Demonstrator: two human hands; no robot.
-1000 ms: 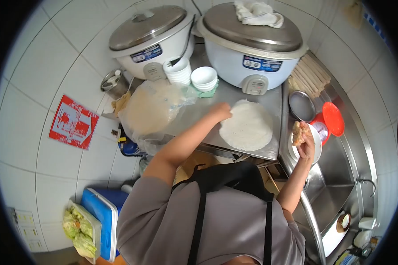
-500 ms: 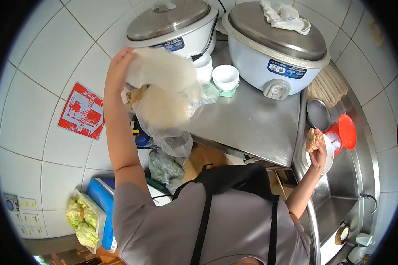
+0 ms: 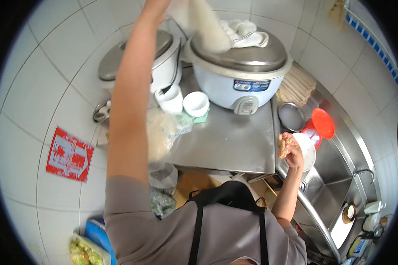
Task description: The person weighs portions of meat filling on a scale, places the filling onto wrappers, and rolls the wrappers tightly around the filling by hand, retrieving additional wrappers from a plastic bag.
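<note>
My left hand (image 3: 158, 9) is raised high at the top edge, with its fingers partly out of view. From it hangs a limp whitish sheet (image 3: 208, 31), smeared by motion, in front of the lid of the right rice cooker (image 3: 234, 84). I cannot tell if the sheet is plastic or cloth. Over at the sink, my right hand (image 3: 295, 157) is closed around a lumpy orange-brown piece of food (image 3: 285, 145). Just behind that hand is a white bowl (image 3: 308, 154). A clear plastic bag (image 3: 161, 134) with pale contents lies below my left forearm.
Another rice cooker (image 3: 163, 66) stands behind my left arm. A white cup (image 3: 170, 100) and a white bowl (image 3: 196, 104) sit on the steel table (image 3: 225, 143). Beside the sink (image 3: 336, 170) are a grey round pan (image 3: 292, 116) and a red lidded container (image 3: 323, 123).
My left hand has lifted the whitish sheet up and to the right, away from the plastic bag. My right hand still holds the food near the sink. The camera view has shifted.
</note>
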